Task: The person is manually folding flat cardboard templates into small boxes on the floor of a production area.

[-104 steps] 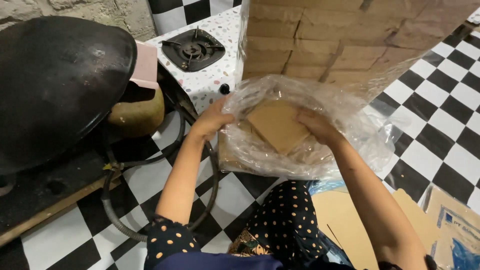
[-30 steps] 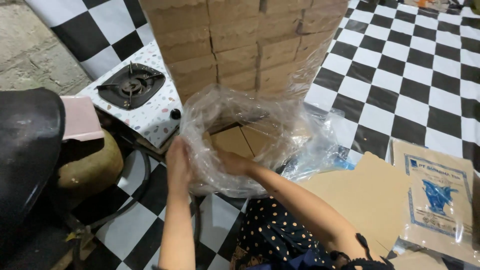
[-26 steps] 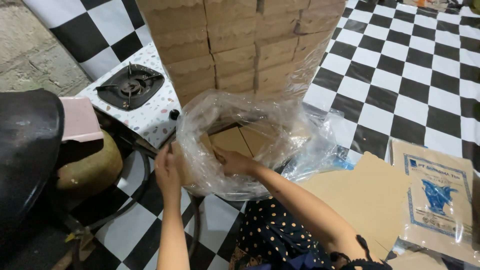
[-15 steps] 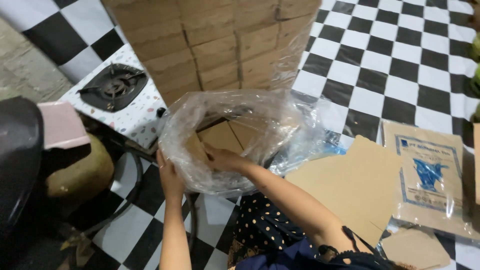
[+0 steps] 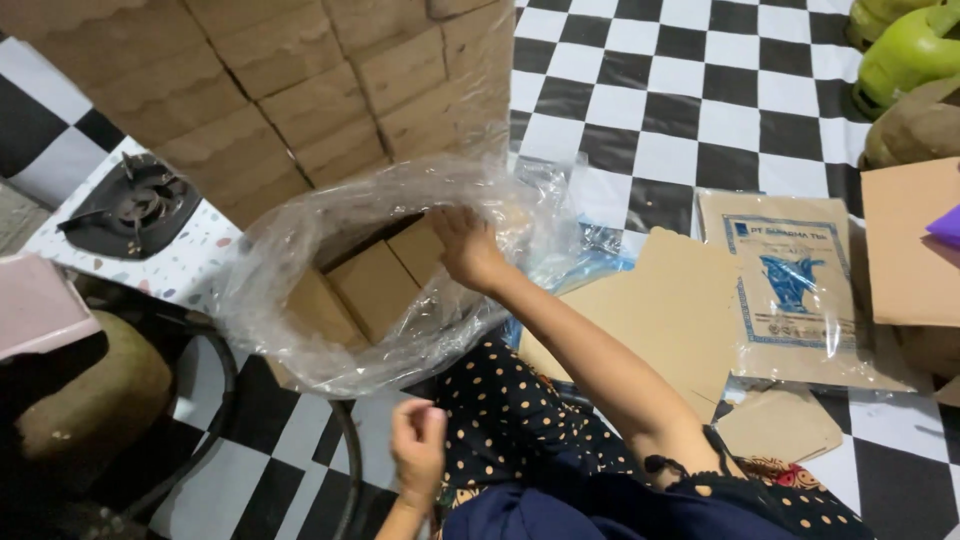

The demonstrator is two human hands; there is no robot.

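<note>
Gas stove [image 5: 135, 200], green gas cyl. [image 5: 910, 50], stacked cartons [image 5: 300, 90].
</note>
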